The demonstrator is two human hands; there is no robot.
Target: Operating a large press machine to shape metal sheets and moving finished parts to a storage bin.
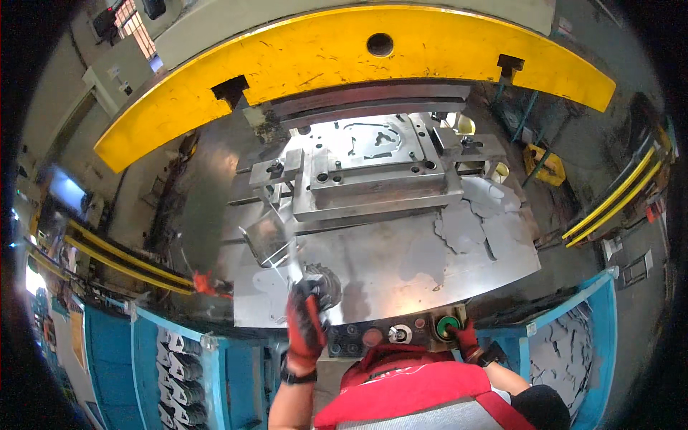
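My left hand point(305, 331), in a red and black glove, is closed round the lower end of a pale, blurred metal strip-like tool point(294, 264). Beside its fingers stands a dark, round stack of toothed parts point(329, 285) on the metal press table point(387, 269). My right hand point(468, 340), also gloved, reaches with its fingers out to the green push button point(448, 327) on the control box point(423, 331); some fingers are hidden. Farther back, a shiny metal sheet with cut-outs point(344, 149) lies on the die block point(380, 193).
A yellow press beam point(308, 54) spans above the die. Flat grey scrap pieces point(462, 228) lie on the table's right side, and an angled metal bracket point(265, 240) stands at left. Blue bins with metal parts point(179, 380) and cut sheets point(562, 351) flank me.
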